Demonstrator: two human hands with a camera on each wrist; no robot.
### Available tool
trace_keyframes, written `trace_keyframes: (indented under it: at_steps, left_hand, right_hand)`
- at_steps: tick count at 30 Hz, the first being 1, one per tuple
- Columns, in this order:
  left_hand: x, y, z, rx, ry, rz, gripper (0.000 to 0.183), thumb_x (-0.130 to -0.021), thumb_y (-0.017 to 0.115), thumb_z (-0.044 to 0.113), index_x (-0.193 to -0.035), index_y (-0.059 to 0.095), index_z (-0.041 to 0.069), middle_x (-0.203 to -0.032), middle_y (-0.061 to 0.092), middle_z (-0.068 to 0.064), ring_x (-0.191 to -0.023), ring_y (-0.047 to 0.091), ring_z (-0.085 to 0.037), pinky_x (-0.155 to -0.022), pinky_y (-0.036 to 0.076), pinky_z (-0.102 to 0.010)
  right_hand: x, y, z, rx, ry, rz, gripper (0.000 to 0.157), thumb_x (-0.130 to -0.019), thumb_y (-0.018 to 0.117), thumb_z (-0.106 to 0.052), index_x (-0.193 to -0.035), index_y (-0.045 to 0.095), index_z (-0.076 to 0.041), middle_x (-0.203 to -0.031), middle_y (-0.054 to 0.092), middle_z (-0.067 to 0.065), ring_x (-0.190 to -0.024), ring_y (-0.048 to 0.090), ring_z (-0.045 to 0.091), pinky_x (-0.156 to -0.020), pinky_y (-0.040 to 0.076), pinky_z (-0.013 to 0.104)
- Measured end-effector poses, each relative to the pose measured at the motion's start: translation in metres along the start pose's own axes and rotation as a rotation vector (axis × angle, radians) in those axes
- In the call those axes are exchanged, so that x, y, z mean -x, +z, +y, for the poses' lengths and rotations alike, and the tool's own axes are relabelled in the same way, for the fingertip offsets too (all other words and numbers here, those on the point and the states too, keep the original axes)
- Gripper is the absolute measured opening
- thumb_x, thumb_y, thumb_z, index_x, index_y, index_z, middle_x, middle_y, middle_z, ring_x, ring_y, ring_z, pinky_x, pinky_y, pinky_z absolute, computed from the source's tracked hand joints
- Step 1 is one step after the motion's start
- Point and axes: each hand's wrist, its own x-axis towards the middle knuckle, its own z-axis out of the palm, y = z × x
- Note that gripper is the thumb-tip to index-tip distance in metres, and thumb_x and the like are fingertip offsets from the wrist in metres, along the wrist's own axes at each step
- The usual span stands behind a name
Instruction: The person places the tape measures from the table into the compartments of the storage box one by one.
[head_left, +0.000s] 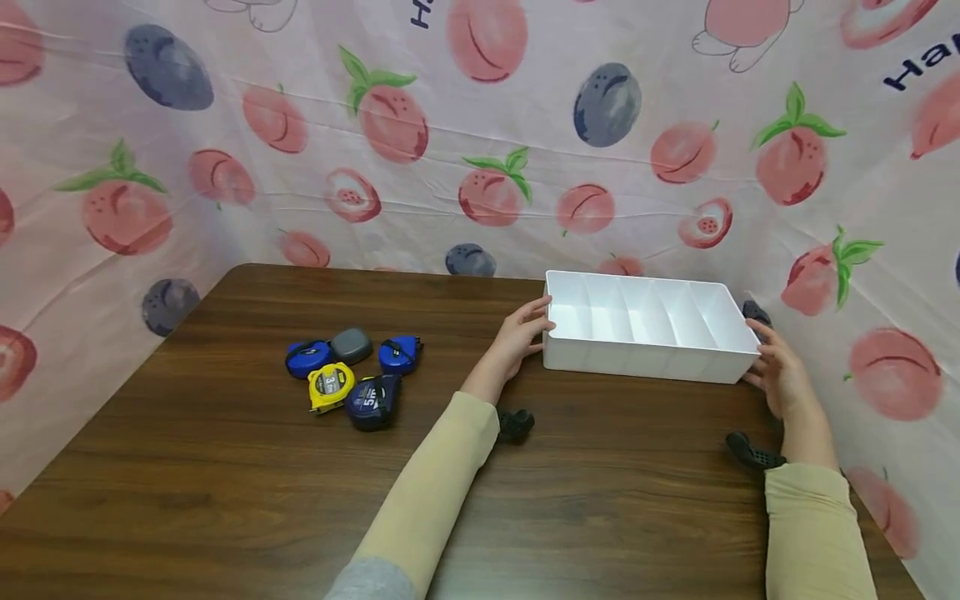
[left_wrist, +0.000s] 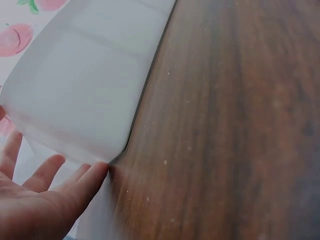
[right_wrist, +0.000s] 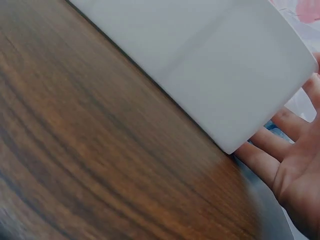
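Note:
A long white box, split by dividers into several compartments, stands toward the back right of the table, its inside bare. My left hand is at its left end, straight fingertips against the end wall. At the opposite end, my right hand touches the wall with extended fingers. Both wrist views show the box's smooth long side and its lower edge along the wood; in the left one, the left fingers reach the bottom corner. Likewise, the right fingers meet the lower corner in the right wrist view.
Left of the box lie several tape measures: a yellow one, a dark blue one, a blue one, another blue one and a grey rounded one. A fruit-printed cloth hangs behind the brown table.

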Motion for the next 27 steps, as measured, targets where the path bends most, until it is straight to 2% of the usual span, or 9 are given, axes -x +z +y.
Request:
trace_keyframes:
  at_steps: [4, 7, 14, 21, 27]
  left_hand:
    - [0.002, 0.001, 0.000, -0.003, -0.008, 0.017, 0.051, -0.091, 0.061, 0.013, -0.139, 0.052, 0.026, -0.142, 0.042, -0.007, -0.126, 0.045, -0.026, -0.094, 0.045, -0.044]
    - [0.005, -0.002, 0.001, -0.002, -0.011, 0.011, 0.052, -0.091, 0.061, 0.012, -0.140, 0.051, 0.025, -0.143, 0.042, -0.008, -0.126, 0.046, -0.027, -0.094, 0.045, -0.045]
    - [0.014, -0.013, 0.003, 0.013, -0.012, 0.002, 0.052, -0.090, 0.062, 0.011, -0.140, 0.051, 0.022, -0.141, 0.044, -0.009, -0.124, 0.047, -0.028, -0.094, 0.045, -0.047]
    - [0.025, -0.025, 0.004, 0.020, -0.021, -0.013, 0.053, -0.090, 0.062, 0.010, -0.140, 0.050, 0.022, -0.142, 0.043, -0.008, -0.125, 0.046, -0.028, -0.095, 0.043, -0.048]
    - [0.034, -0.033, 0.008, 0.021, -0.022, -0.022, 0.053, -0.091, 0.061, 0.008, -0.141, 0.049, 0.019, -0.142, 0.042, -0.009, -0.125, 0.046, -0.029, -0.094, 0.044, -0.048]
  right_hand:
    - [0.001, -0.001, -0.001, -0.071, -0.027, -0.047, 0.041, -0.099, 0.032, -0.009, -0.126, 0.055, -0.031, -0.111, 0.062, -0.016, -0.094, 0.061, 0.004, -0.073, 0.047, 0.024]
    - [0.001, 0.000, -0.002, -0.076, -0.040, -0.076, 0.044, -0.098, 0.031, -0.006, -0.126, 0.055, -0.029, -0.112, 0.061, -0.015, -0.094, 0.062, 0.005, -0.073, 0.048, 0.025]
    - [0.003, 0.005, -0.005, 0.039, -0.029, -0.121, 0.048, -0.097, 0.031, -0.008, -0.139, 0.046, -0.026, -0.121, 0.051, -0.013, -0.096, 0.060, 0.006, -0.075, 0.047, 0.025]
    - [0.005, 0.010, -0.004, 0.046, -0.022, -0.197, 0.050, -0.097, 0.028, -0.006, -0.139, 0.045, -0.028, -0.122, 0.049, -0.010, -0.099, 0.059, 0.006, -0.077, 0.047, 0.026]
    - [0.009, 0.017, -0.005, 0.098, -0.002, -0.206, 0.050, -0.097, 0.031, -0.010, -0.143, 0.038, -0.029, -0.125, 0.040, -0.006, -0.103, 0.056, 0.005, -0.079, 0.047, 0.025]
